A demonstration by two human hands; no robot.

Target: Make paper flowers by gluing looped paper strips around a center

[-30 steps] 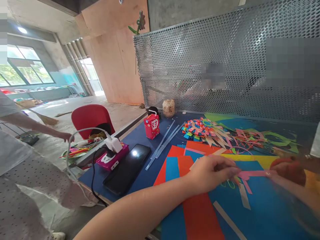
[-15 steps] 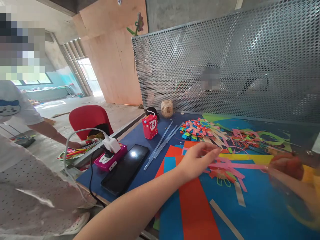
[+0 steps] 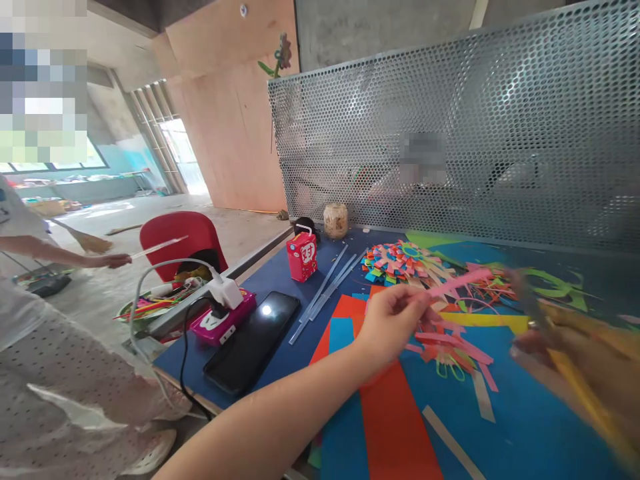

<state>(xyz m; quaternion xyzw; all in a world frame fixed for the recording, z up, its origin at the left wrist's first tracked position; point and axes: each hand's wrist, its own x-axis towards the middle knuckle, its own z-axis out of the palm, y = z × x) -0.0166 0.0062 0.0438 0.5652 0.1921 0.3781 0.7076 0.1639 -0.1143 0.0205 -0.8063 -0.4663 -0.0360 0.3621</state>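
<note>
One pink strip (image 3: 457,282) in left hand (image 3: 387,320); right hand (image 3: 575,360) (blurred) unreadable.

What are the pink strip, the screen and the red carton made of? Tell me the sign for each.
Pink strip, pinched in the left hand: probably paper, matte, thin and flat-cut.
Screen: looks like grey sheet metal, with a dull sheen, punched with even round holes.
Red carton: likely coated card, slightly glossy, with sharp folded edges.

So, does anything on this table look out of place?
Loose paper offcuts lie scattered over the coloured sheets near the left hand. The phone sits close to the table edge; nothing else stands out.
</note>
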